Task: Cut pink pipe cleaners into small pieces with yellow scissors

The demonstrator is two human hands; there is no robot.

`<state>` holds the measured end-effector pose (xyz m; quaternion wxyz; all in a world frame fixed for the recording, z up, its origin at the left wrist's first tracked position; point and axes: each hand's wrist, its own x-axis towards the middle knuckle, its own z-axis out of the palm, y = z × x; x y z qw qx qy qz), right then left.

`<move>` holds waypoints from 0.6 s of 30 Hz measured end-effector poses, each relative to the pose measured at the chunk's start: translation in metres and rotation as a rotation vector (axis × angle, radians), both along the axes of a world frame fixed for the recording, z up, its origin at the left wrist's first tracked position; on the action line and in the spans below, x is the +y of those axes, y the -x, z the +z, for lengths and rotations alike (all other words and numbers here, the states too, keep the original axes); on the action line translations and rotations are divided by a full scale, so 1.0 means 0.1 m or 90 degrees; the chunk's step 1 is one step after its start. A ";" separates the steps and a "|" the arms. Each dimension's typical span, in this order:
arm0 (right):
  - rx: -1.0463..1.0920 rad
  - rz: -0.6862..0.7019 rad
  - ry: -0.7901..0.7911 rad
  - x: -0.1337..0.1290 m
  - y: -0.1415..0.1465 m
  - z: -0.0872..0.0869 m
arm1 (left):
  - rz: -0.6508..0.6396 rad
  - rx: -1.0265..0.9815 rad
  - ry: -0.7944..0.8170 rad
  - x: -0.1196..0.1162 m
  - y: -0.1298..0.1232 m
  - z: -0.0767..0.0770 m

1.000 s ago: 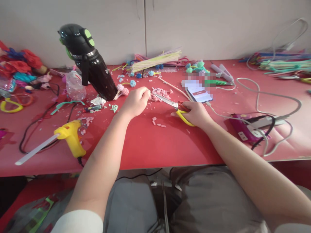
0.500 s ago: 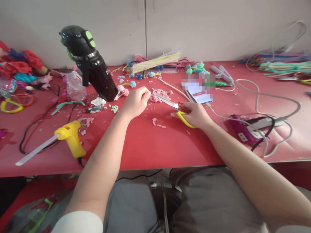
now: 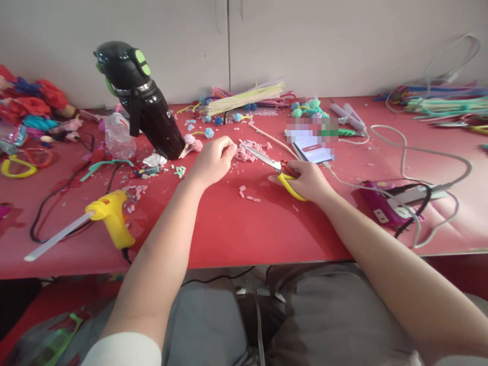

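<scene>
My right hand grips a pair of scissors by its yellow and red handles, the blades pointing up and left. Closed in a pinch, my left hand is just left of the blade tips; anything between its fingertips is too small to make out. A pile of short pink pieces lies on the red table behind the blades. Several more pink pieces are scattered nearer to me, between my hands.
A black bottle stands at the left, behind a yellow glue gun. Pipe cleaners lie along the back. A phone, a white cable and a purple power strip are on the right.
The scissor blades have shifted very slightly to the right. My left hand stays pinched in the same place, and the things on the table have not visibly moved.
</scene>
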<state>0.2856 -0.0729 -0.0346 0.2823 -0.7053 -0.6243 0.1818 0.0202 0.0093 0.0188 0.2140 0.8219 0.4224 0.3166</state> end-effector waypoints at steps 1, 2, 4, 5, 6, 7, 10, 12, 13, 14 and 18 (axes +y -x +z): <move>0.006 0.003 0.002 -0.01 0.00 0.00 | 0.001 0.000 -0.002 0.00 0.00 0.00; 0.008 0.007 0.003 -0.01 0.00 0.00 | 0.001 -0.001 -0.005 0.01 0.00 -0.01; -0.001 0.010 0.001 -0.02 0.00 0.01 | 0.002 -0.004 -0.007 0.01 0.01 0.00; -0.006 0.010 -0.001 -0.03 -0.01 0.01 | 0.002 -0.005 -0.005 0.00 0.00 0.00; -0.010 0.009 -0.003 -0.03 -0.01 0.01 | 0.002 -0.005 -0.003 0.00 0.00 0.01; -0.012 0.011 -0.005 -0.02 -0.01 0.01 | 0.002 -0.004 -0.001 0.00 0.00 0.01; -0.019 0.018 -0.011 -0.01 -0.01 0.00 | 0.006 0.002 0.000 -0.02 -0.01 0.03; -0.026 0.021 -0.013 0.00 -0.02 0.00 | 0.008 0.008 0.000 -0.02 -0.01 0.03; -0.029 0.020 -0.014 0.00 -0.02 -0.01 | 0.009 0.010 0.000 -0.02 -0.01 0.03; -0.032 0.019 -0.014 0.01 -0.02 -0.01 | 0.009 0.011 0.001 -0.02 -0.02 0.03; -0.036 0.008 -0.014 0.02 -0.02 -0.02 | 0.007 0.011 0.003 -0.01 -0.02 0.03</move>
